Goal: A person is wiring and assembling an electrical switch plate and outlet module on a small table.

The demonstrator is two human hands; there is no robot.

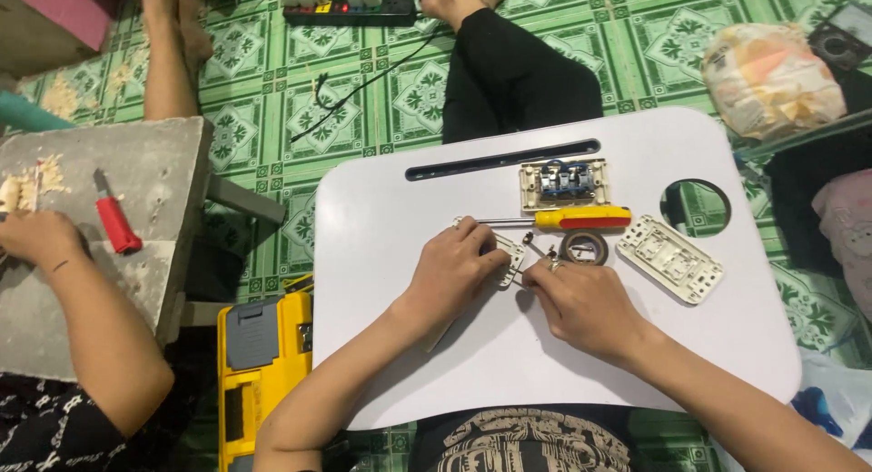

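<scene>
My left hand [451, 270] rests on the white lap table [391, 218] and grips a small cream socket part [510, 257]. Touching that part from the right, my right hand [586, 307] pinches a small metal piece by it. Just beyond my fingers lie a yellow and red screwdriver [581, 219] and a roll of dark tape [583, 247]. A cream socket module with blue inserts [564, 183] sits behind the screwdriver. A cream socket faceplate [669, 258] lies to the right of the tape.
Another person's arm [86, 317] reaches onto a grey slab [154, 190] at the left, where a red-handled tool [115, 219] lies. A yellow tool case [259, 363] stands by my left forearm. A black power strip [350, 10] and cable lie on the green tiled floor; a plastic bag [772, 77] at right.
</scene>
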